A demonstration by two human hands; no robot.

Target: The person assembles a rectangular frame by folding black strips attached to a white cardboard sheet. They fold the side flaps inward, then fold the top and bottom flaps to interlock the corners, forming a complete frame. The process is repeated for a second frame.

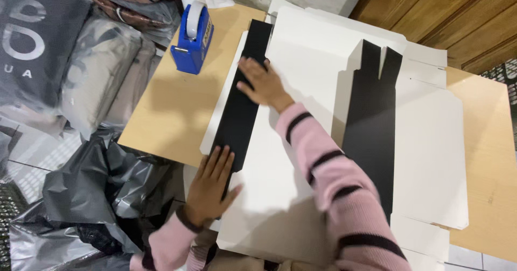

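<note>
Fingers [218,160] of the left hand [211,187] lie flat and spread, pressing down on the near end of the long black flap [239,107], down at seven o'clock in the view. Up at eleven o'clock the right hand [264,82] does the same at the far end, its fingers stretched open with the palm down, gripping nothing. So the black flap runs straight between the two hands, pinned under both, one palm at each end, folded over onto the white face of the flattened cardboard box [301,158].

That flat box sheet covers most of the tan surface [172,109], white side up. A second black panel [371,131] shows at two o'clock of the right hand, notched at its far end, well apart from either hand. More white sheets [425,53] peek out beneath at one o'clock.

The right arm's pink sleeve with dark stripes [334,185] crosses the white sheet diagonally.

Over at ten o'clock a blue tape dispenser [193,37] stands on the surface, holding a roll of tape, clear of the box. Off the surface's left edge, grey plastic bags [81,190] pile up on the floor; whatever is in them I cannot tell.
</note>
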